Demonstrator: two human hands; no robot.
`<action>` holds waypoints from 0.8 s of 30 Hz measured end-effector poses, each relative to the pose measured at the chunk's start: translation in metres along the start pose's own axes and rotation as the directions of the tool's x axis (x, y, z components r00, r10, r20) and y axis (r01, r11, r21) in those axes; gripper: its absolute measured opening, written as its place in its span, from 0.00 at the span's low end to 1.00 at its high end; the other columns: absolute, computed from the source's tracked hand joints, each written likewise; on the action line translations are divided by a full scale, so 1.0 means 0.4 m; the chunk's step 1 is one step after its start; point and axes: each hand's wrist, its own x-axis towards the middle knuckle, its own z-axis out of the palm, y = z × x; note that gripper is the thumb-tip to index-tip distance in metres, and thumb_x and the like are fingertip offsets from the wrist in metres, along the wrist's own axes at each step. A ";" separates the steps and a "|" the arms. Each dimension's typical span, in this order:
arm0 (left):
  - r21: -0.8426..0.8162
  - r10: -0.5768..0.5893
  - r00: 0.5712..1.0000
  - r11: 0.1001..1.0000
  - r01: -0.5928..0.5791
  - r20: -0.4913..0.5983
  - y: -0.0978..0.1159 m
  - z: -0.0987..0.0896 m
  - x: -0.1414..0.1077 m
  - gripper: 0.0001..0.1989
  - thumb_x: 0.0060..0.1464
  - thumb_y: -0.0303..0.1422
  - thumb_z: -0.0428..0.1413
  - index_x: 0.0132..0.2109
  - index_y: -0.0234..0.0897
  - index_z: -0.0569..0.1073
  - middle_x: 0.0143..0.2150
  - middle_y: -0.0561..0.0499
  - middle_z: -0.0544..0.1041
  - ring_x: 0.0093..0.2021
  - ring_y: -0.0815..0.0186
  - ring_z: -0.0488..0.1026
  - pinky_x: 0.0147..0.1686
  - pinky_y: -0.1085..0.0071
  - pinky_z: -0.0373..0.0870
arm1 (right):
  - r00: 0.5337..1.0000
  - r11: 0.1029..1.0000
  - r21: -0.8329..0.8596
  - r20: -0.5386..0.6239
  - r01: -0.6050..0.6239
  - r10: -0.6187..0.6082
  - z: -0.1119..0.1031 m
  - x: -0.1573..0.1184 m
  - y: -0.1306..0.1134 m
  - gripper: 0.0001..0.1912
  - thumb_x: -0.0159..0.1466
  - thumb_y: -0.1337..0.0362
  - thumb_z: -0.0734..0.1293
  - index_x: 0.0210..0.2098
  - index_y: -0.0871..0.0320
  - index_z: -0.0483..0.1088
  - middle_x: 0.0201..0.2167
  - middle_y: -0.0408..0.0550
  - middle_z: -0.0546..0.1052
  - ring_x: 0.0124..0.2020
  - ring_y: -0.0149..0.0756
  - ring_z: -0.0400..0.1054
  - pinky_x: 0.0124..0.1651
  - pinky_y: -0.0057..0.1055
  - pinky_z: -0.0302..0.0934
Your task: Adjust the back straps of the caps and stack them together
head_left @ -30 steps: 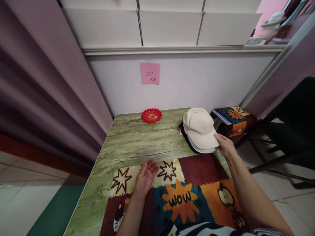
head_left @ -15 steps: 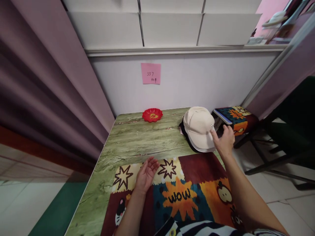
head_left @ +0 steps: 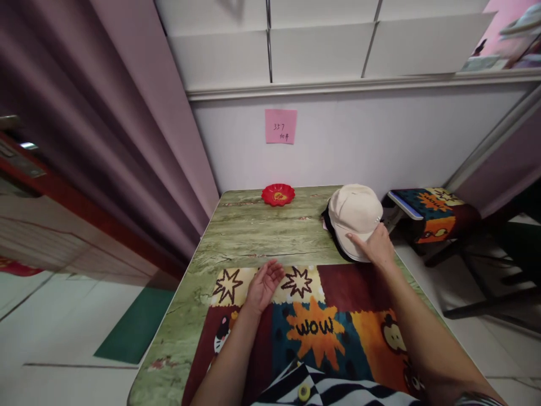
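A cream cap [head_left: 354, 210] lies at the table's right edge, brim toward me, on top of a black one [head_left: 338, 246] that shows only along its left and front. My right hand [head_left: 377, 246] is at the cream cap's brim. Its thumb lies across the top of the brim, and the other fingers wrap the right side, partly hidden. Over the patterned mat [head_left: 342, 285] rests my left hand [head_left: 264, 286], palm turned inward, fingers loosely apart and holding nothing.
A red scalloped dish [head_left: 278, 195] sits at the back of the wood-grain table [head_left: 236, 231]. Behind it, a pink note [head_left: 280, 126] sticks to the wall. A stool with a patterned cover [head_left: 439, 206] stands right of the table; a purple curtain [head_left: 139, 113] hangs left.
My right hand has moved from beside the cap onto its brim, thumb now on top. The view has turned somewhat left. My left hand stays over the mat.
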 end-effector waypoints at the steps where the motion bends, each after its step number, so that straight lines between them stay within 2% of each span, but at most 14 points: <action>1: 0.012 0.004 1.000 1.000 -0.004 -0.009 0.000 0.002 -0.002 0.11 0.62 0.31 0.57 0.48 0.31 0.77 0.42 0.41 0.83 0.41 0.62 0.81 0.52 0.61 0.73 | 0.999 1.000 -0.012 -0.046 0.010 -0.010 -0.006 -0.015 -0.014 0.54 0.58 0.34 0.63 0.67 0.72 0.51 0.65 0.79 0.58 0.67 0.66 0.52 0.65 0.59 0.47; 3: 0.062 0.007 0.999 0.998 -0.004 -0.043 -0.001 0.010 -0.007 0.10 0.59 0.30 0.59 0.47 0.30 0.77 0.40 0.41 0.83 0.40 0.62 0.81 0.50 0.62 0.75 | 0.987 0.995 0.005 -0.125 0.098 -0.097 -0.013 -0.059 -0.049 0.46 0.63 0.41 0.62 0.68 0.69 0.51 0.69 0.74 0.55 0.70 0.63 0.48 0.67 0.62 0.41; 4: 0.102 0.010 0.998 0.995 -0.003 -0.070 -0.002 0.017 -0.009 0.09 0.58 0.30 0.60 0.45 0.30 0.77 0.39 0.41 0.83 0.38 0.62 0.81 0.49 0.62 0.75 | 0.976 0.981 0.057 -0.127 0.183 -0.175 -0.013 -0.088 -0.068 0.41 0.65 0.45 0.61 0.68 0.66 0.54 0.69 0.69 0.56 0.70 0.61 0.48 0.68 0.61 0.40; 6: 0.230 0.022 0.991 0.973 0.008 -0.130 -0.007 0.034 -0.011 0.07 0.55 0.29 0.62 0.41 0.32 0.77 0.36 0.43 0.82 0.35 0.63 0.81 0.44 0.65 0.76 | 0.943 0.910 0.256 -0.020 0.326 -0.332 -0.002 -0.157 -0.108 0.29 0.65 0.51 0.63 0.61 0.58 0.66 0.63 0.61 0.68 0.65 0.55 0.57 0.67 0.55 0.46; 8: 0.362 0.030 0.985 0.931 0.033 -0.167 -0.015 0.056 -0.010 0.06 0.52 0.30 0.63 0.38 0.33 0.76 0.30 0.47 0.81 0.28 0.66 0.78 0.36 0.68 0.76 | 0.900 0.835 0.465 0.160 0.293 -0.405 0.018 -0.231 -0.149 0.16 0.63 0.54 0.66 0.46 0.53 0.76 0.46 0.55 0.79 0.51 0.51 0.69 0.61 0.49 0.55; 10: 0.448 0.022 0.986 0.892 0.056 -0.167 -0.024 0.080 -0.008 0.07 0.50 0.31 0.65 0.35 0.33 0.76 0.25 0.50 0.78 0.21 0.68 0.74 0.28 0.71 0.73 | 0.860 0.809 0.558 0.305 0.187 -0.409 0.038 -0.294 -0.188 0.09 0.62 0.56 0.67 0.36 0.50 0.78 0.36 0.50 0.80 0.40 0.46 0.71 0.51 0.40 0.62; 12: 0.482 0.013 0.989 0.874 0.059 -0.145 -0.029 0.105 -0.005 0.09 0.49 0.33 0.66 0.34 0.32 0.77 0.22 0.51 0.76 0.19 0.69 0.71 0.24 0.72 0.70 | 0.815 0.811 0.568 0.398 0.141 -0.421 0.050 -0.333 -0.227 0.10 0.62 0.56 0.66 0.29 0.51 0.76 0.28 0.46 0.79 0.30 0.40 0.69 0.39 0.33 0.61; 15: 0.513 0.034 0.993 0.858 0.028 -0.112 -0.019 0.149 0.001 0.11 0.49 0.37 0.66 0.32 0.33 0.77 0.22 0.52 0.75 0.20 0.70 0.70 0.25 0.73 0.69 | 0.772 0.809 0.580 0.469 0.097 -0.428 0.043 -0.332 -0.290 0.21 0.65 0.51 0.63 0.21 0.54 0.72 0.17 0.43 0.72 0.22 0.35 0.63 0.30 0.30 0.53; 19: 0.560 0.136 0.990 0.823 -0.100 -0.023 0.032 0.228 0.014 0.15 0.52 0.43 0.64 0.31 0.33 0.76 0.21 0.52 0.73 0.20 0.70 0.69 0.26 0.73 0.67 | 0.780 0.785 0.619 0.493 -0.003 -0.386 -0.001 -0.270 -0.377 0.31 0.67 0.43 0.57 0.18 0.57 0.70 0.12 0.42 0.65 0.19 0.33 0.60 0.28 0.29 0.50; 22: 0.589 0.206 0.976 0.781 -0.206 0.067 0.068 0.278 0.015 0.16 0.51 0.44 0.64 0.30 0.34 0.75 0.20 0.53 0.72 0.21 0.70 0.68 0.25 0.73 0.65 | 0.799 0.755 0.656 0.448 0.010 -0.401 -0.034 -0.240 -0.421 0.33 0.66 0.41 0.57 0.17 0.57 0.69 0.11 0.41 0.62 0.18 0.32 0.58 0.27 0.29 0.50; 24: 0.612 0.216 0.972 0.757 -0.230 0.097 0.079 0.294 0.012 0.16 0.49 0.44 0.64 0.29 0.34 0.73 0.20 0.53 0.72 0.21 0.70 0.68 0.25 0.74 0.64 | 0.803 0.747 0.664 0.432 0.025 -0.410 -0.045 -0.236 -0.432 0.33 0.66 0.41 0.57 0.17 0.57 0.68 0.12 0.41 0.62 0.18 0.32 0.58 0.27 0.29 0.50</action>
